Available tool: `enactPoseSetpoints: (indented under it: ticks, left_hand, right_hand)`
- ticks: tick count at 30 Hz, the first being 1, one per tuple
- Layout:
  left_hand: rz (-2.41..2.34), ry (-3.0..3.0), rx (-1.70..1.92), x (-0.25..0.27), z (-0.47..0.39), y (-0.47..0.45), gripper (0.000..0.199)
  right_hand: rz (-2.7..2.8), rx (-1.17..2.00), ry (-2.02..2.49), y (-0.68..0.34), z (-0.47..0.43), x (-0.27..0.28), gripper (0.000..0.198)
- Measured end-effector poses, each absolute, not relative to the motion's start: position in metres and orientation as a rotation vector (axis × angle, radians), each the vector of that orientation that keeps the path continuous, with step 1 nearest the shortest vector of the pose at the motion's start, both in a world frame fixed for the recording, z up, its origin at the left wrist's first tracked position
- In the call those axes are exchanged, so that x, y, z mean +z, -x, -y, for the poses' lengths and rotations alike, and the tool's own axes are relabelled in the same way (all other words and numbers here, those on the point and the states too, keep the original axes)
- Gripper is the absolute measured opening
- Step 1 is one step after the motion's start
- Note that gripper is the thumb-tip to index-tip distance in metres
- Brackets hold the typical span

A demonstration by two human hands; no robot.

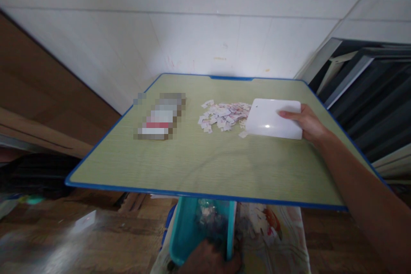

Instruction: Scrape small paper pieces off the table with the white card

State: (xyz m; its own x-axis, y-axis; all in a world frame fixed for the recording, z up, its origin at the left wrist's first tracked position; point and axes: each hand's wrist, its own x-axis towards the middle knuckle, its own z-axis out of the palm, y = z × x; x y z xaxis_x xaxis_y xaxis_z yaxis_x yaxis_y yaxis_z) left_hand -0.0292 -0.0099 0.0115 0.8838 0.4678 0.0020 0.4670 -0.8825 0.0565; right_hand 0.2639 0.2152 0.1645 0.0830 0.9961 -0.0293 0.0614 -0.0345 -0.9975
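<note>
Head: white board [271, 120] in right hand [310, 124]

My only view looks from my head, forward and down across the table [180, 167] from above its near side, close enough that it fills the middle, with the wall [192, 43] behind and floor [135, 239] below.

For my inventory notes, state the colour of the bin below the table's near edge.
The bin is turquoise, best seen in the head view.
</note>
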Motion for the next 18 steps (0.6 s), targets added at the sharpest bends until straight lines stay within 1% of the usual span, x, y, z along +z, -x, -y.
enactPoseSetpoints:
  ticks: [4,10,18]
  left_hand:
    - [-0.733,-3.004,0.063,0.009,0.012,0.030,0.023]
    - [-0.699,-3.041,0.121,0.018,0.007,0.029,0.032]
    - [-0.712,-3.046,0.013,0.022,0.008,0.027,0.028]
  right_hand:
    - [1.208,1.147,1.342,-0.262,-0.215,0.163,0.028]
    - [1.191,1.111,1.320,-0.266,-0.215,0.163,0.027]
    - [1.223,1.121,1.373,-0.266,-0.216,0.164,0.027]
